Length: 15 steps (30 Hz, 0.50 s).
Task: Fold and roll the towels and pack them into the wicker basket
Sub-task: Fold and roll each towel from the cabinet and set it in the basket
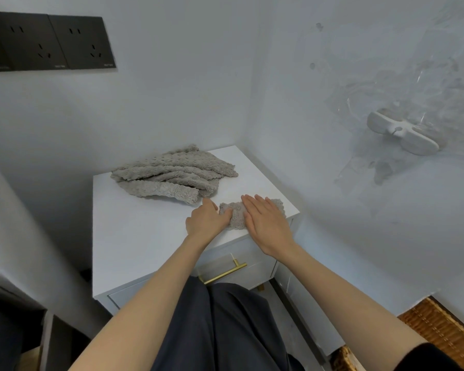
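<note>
Trousers (225, 330) | left hand (206, 218) pinches folded towel (236, 213) | right hand (265, 223) flat atop | white cabinet top (134, 231)

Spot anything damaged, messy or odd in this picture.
The right wall looks damaged: blotchy patches and peeling clear film around a white holder. A towel heap lies crumpled on the cabinet.

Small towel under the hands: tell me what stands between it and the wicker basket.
Nothing visible does. The small towel lies at the cabinet's right front corner under the left hand and right hand. The wicker basket sits lower right, partly out of frame; the towel pile lies off that path.
</note>
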Each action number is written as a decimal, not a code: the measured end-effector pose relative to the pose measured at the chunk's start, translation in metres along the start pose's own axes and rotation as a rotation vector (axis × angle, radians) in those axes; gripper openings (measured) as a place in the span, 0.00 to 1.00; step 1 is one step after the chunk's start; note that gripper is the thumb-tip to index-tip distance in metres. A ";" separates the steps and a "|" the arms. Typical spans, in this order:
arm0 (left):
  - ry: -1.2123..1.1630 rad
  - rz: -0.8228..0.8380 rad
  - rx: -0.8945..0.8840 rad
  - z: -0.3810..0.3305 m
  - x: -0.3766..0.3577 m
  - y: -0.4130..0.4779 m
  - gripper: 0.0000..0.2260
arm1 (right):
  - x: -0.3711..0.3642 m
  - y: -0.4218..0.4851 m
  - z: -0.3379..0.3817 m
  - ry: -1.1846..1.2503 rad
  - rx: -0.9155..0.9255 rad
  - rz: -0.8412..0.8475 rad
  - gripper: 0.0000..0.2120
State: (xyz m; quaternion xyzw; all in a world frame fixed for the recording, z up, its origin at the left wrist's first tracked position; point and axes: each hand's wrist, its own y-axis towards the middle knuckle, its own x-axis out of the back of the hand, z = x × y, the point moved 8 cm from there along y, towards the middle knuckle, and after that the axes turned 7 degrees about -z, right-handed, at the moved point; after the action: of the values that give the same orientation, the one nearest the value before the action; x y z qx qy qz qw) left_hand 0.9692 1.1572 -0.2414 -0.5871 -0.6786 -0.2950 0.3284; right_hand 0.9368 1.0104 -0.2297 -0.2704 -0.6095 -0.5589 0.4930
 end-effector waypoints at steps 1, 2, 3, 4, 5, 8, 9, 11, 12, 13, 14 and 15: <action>0.008 0.007 0.000 0.000 0.000 0.000 0.21 | 0.000 -0.001 -0.004 0.005 -0.011 0.006 0.22; 0.013 0.011 -0.002 0.000 -0.001 0.000 0.22 | 0.001 -0.002 -0.007 0.006 -0.024 0.009 0.23; 0.016 0.017 0.004 0.000 -0.001 0.001 0.22 | 0.001 -0.003 -0.011 0.004 -0.038 0.010 0.23; 0.017 0.021 0.009 0.000 -0.002 0.000 0.21 | 0.002 -0.005 -0.016 -0.001 -0.055 0.014 0.23; 0.013 0.027 0.015 0.000 -0.002 0.000 0.19 | 0.002 -0.007 -0.022 -0.001 -0.074 0.023 0.23; -0.001 0.058 0.036 -0.001 -0.004 0.000 0.15 | 0.002 -0.012 -0.035 0.081 -0.141 0.066 0.23; -0.003 0.068 0.047 -0.001 -0.004 0.000 0.15 | 0.002 -0.013 -0.037 0.121 -0.159 0.075 0.22; -0.013 0.067 0.071 -0.002 -0.005 -0.001 0.14 | 0.004 -0.013 -0.038 0.173 -0.178 0.084 0.22; -0.024 0.059 0.082 -0.002 -0.005 -0.001 0.13 | 0.004 -0.012 -0.037 0.189 -0.185 0.090 0.21; -0.034 0.050 0.089 -0.002 -0.005 -0.002 0.12 | 0.005 -0.012 -0.037 0.203 -0.195 0.097 0.21; -0.046 0.043 0.090 -0.003 -0.005 -0.003 0.12 | 0.005 -0.011 -0.037 0.215 -0.203 0.107 0.21; -0.061 0.039 0.088 -0.003 -0.004 -0.005 0.11 | 0.005 -0.011 -0.037 0.223 -0.210 0.119 0.21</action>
State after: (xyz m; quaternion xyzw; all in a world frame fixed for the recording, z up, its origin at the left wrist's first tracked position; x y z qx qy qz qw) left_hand 0.9650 1.1513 -0.2427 -0.5939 -0.6892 -0.2405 0.3383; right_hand 0.9360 0.9718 -0.2338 -0.2925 -0.4722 -0.6157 0.5589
